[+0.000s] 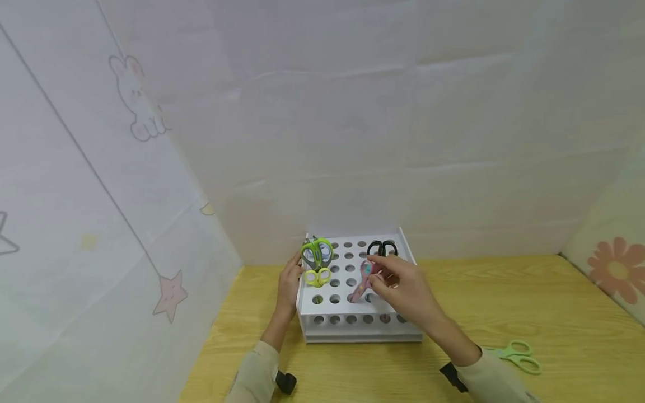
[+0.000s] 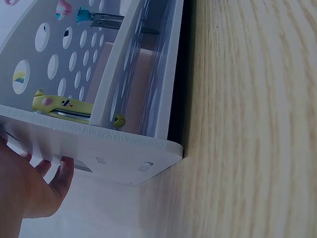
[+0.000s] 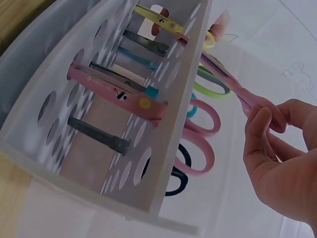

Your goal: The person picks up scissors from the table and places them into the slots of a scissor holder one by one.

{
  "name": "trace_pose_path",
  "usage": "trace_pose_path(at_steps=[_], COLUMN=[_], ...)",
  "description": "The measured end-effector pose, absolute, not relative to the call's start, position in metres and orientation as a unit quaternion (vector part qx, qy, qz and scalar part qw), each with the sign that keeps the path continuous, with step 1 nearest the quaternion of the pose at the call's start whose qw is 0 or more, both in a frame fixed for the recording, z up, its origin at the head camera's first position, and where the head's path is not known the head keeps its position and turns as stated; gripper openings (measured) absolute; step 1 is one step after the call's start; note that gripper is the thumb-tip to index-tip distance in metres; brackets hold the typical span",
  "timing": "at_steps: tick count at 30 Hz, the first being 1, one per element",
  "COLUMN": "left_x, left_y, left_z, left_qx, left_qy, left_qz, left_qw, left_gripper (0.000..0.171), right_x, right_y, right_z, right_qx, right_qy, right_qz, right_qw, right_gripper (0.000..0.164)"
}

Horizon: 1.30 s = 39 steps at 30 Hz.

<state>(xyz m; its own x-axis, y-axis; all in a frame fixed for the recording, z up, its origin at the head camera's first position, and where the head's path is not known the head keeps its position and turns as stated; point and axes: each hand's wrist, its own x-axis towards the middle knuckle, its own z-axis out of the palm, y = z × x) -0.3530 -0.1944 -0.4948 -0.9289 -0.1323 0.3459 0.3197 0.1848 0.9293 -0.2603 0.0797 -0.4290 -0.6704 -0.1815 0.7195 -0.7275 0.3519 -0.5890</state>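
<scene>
Pink scissors (image 1: 359,289) are pinched in my right hand (image 1: 407,286), blades slanting down into a front-row hole of the white rack (image 1: 327,309). In the right wrist view, the held pink scissors (image 3: 218,69) pass at an angle through the top panel. My left hand (image 1: 289,284) holds the rack's left side; the left wrist view shows bent fingers (image 2: 62,176) at the side wall's slot. Yellow scissors (image 1: 318,277), green-and-grey scissors (image 1: 316,254) and black scissors (image 1: 382,248) stand in the rack. Another pink pair (image 3: 119,94) stands there, mostly hidden by my right hand in the head view.
Pale green scissors (image 1: 521,355) lie on the wooden table (image 1: 504,302), right of the rack and partly behind my right sleeve. Teal-handled scissors (image 3: 192,107) also stand in the rack. Printed white sheets (image 1: 322,140) rise behind and on both sides.
</scene>
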Motion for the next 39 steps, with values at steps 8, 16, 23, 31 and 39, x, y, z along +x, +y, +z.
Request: trace_pose_path(at_steps=[8, 16, 23, 31, 39], left_x=[-0.355, -0.354, -0.354, -0.355, -0.355], left_y=[-0.190, -0.188, -0.186, -0.181, -0.177], left_z=[-0.493, -0.493, -0.493, -0.494, -0.495], left_qx=[-0.074, -0.075, -0.074, -0.073, -0.071], left_qy=[-0.751, -0.754, -0.751, -0.745, -0.748], left_qz=[-0.629, -0.627, -0.630, -0.640, -0.638], left_qw=[0.188, 0.184, 0.184, 0.173, 0.169], left_gripper=[0.051, 0.054, 0.054, 0.052, 0.052], right_x=[-0.261, -0.260, -0.259, -0.264, -0.263], right_y=[0.068, 0.060, 0.054, 0.052, 0.051], right_z=[-0.431, -0.439, -0.441, -0.449, -0.455], right_qx=[0.330, 0.313, 0.294, 0.299, 0.296], right_qy=[-0.792, -0.822, -0.854, -0.859, -0.870], right_qz=[0.425, 0.364, 0.319, 0.292, 0.268], right_qw=[0.287, 0.306, 0.288, 0.294, 0.290], right_gripper=[0.035, 0.036, 0.034, 0.033, 0.031])
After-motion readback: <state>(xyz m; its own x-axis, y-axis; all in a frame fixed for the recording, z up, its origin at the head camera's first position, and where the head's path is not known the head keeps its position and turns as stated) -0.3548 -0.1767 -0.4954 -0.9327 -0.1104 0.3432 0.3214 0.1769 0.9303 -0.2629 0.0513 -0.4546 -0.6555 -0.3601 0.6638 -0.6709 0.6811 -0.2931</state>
